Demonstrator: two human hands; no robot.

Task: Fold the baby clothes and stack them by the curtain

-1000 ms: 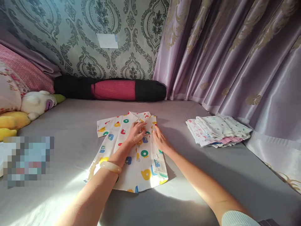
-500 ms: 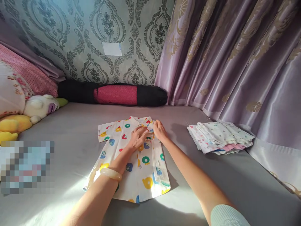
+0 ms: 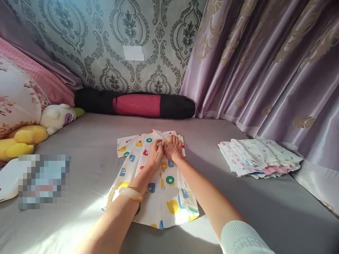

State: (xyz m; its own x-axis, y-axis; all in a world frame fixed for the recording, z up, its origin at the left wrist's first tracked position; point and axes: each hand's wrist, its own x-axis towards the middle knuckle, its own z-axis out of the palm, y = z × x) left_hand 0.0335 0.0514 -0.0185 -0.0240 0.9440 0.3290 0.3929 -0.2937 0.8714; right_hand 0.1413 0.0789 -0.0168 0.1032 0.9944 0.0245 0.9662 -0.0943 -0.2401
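A white short-sleeved child's shirt [image 3: 148,211] with colourful letter-like prints lies on the bed, collar away from me. Its left sleeve [image 3: 124,146] sticks out; its right side is folded inward over the front. My right hand [image 3: 173,147] rests flat on the upper right of the shirt, fingers spread, open. Close beside it, near the front opening, my left hand [image 3: 155,152] is turned partly on edge, with its fingers slightly bent against the cloth. It appears open, though its fingertips are partly hidden. A pale bangle [image 3: 130,193] circles my left wrist.
On the right lies a stack of folded clothes [image 3: 261,157] beside the curtain [image 3: 251,70]. A black and red bolster-shaped bag [image 3: 136,104] lies along the wall. Plush toys [image 3: 57,118], a floral pillow [image 3: 18,91], a white object [image 3: 13,176] and a blurred item [image 3: 43,183] are at left.
My right hand has moved left from the shirt's right edge onto its upper front and flattened. My left hand has turned more on edge. The view has shifted slightly left.
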